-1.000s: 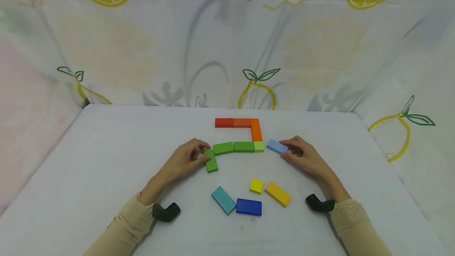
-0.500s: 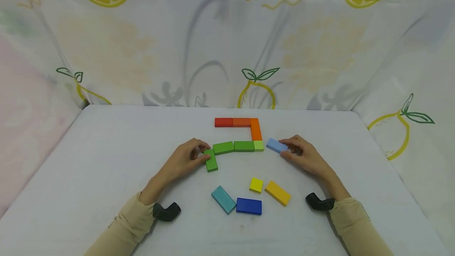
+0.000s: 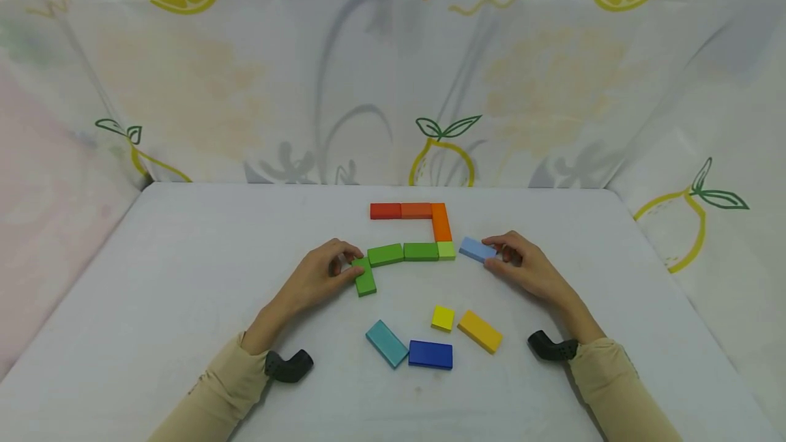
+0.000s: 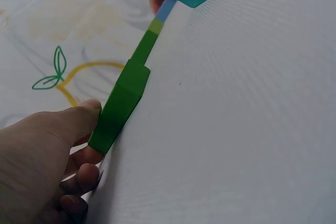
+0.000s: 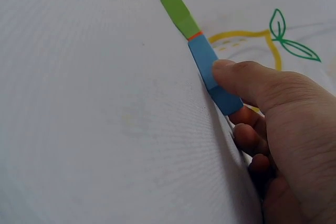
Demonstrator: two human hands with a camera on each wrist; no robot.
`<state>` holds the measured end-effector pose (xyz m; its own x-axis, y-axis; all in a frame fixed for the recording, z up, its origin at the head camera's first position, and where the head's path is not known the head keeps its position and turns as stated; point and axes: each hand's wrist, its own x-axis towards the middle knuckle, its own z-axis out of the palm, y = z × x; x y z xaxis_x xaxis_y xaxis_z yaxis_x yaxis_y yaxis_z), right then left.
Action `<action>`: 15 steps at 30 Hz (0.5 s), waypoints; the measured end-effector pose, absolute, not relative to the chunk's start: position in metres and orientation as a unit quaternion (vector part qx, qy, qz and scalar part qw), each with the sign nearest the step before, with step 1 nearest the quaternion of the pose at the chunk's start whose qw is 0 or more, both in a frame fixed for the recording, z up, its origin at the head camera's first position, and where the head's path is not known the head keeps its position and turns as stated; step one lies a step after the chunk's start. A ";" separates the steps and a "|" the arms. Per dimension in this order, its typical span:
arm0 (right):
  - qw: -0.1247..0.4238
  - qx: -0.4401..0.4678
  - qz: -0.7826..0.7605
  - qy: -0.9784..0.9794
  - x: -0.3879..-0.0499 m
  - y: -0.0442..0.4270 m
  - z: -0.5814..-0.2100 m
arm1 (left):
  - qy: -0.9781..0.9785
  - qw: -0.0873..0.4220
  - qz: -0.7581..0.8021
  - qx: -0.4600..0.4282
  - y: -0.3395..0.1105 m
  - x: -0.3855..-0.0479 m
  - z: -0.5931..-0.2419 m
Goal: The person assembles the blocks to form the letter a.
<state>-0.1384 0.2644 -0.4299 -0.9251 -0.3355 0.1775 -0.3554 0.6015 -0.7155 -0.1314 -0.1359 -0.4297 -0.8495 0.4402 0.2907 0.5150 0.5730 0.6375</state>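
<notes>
My left hand (image 3: 321,271) pinches a green block (image 3: 366,280) between thumb and fingers; its top end meets the left end of another green block (image 3: 385,255). A second green block (image 3: 420,252) and a small light green block (image 3: 446,251) continue that row to the right. On the other side, my right hand (image 3: 522,263) pinches a light blue block (image 3: 477,249), tilted and slightly apart from the light green one. In the right wrist view the thumb lies on the blue block (image 5: 212,74). The left wrist view shows the thumb against the green block (image 4: 122,106).
Behind the row lie a red block (image 3: 385,211), an orange-red block (image 3: 416,210) and an orange block (image 3: 441,222). Nearer are a teal block (image 3: 387,344), a dark blue block (image 3: 430,355), a yellow block (image 3: 443,318) and an amber block (image 3: 480,331) on the white table (image 3: 202,258).
Both hands keep their holds on the green and light blue blocks, which stay in place. Only the head view has shifted slightly.
</notes>
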 end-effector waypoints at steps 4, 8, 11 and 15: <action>0.016 0.194 0.401 -0.895 -0.139 0.265 -0.431 | -0.888 0.056 -0.370 -0.267 -0.134 -0.132 -0.429; 0.019 0.196 0.393 -0.898 -0.139 0.265 -0.430 | -0.896 0.073 -0.358 -0.252 -0.125 -0.132 -0.425; 0.021 0.199 0.393 -0.898 -0.135 0.261 -0.424 | -0.894 0.082 -0.361 -0.254 -0.115 -0.135 -0.424; 0.019 0.204 0.400 -0.893 -0.128 0.252 -0.410 | -0.874 0.076 -0.388 -0.281 -0.103 -0.146 -0.429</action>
